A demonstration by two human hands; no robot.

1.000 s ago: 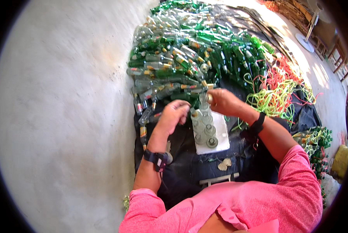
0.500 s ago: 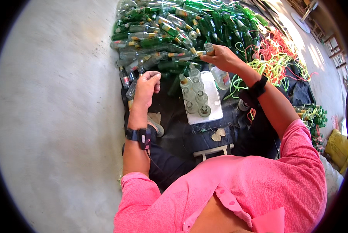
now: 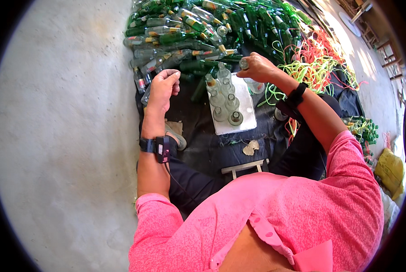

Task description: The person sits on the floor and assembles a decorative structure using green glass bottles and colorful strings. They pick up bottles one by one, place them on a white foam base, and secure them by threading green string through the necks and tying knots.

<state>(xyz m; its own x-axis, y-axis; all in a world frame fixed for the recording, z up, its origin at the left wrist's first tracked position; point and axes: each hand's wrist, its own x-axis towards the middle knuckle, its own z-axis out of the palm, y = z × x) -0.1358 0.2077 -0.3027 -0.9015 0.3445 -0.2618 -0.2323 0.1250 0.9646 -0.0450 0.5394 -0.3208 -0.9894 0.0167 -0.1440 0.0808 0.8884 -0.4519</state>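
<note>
My right hand (image 3: 260, 68) is closed around the neck of a clear glass bottle (image 3: 256, 86), whose mouth end points up past my fingers. The bottle is beside the far right corner of a white board (image 3: 244, 123). On that board several clear glass bottles (image 3: 231, 103) stand upright, grouped close together. My left hand (image 3: 163, 89) hangs left of the board, fingers curled in and thumb against the index finger; whether anything small is inside is hidden. Just beyond it lies a pile of green and clear bottles (image 3: 184, 37).
Tangled red and yellow-green straps (image 3: 318, 59) lie to the right of the pile. A black sheet (image 3: 196, 136) covers the ground under the board. Bundled green bottles (image 3: 364, 131) and a yellow sack (image 3: 390, 172) are at the far right. A small stool (image 3: 243, 167) sits close to my body.
Relative to the board, my right hand has come nearer to me with the bottle. My left hand remains curled and has shifted slightly. The whole view has tilted a little.
</note>
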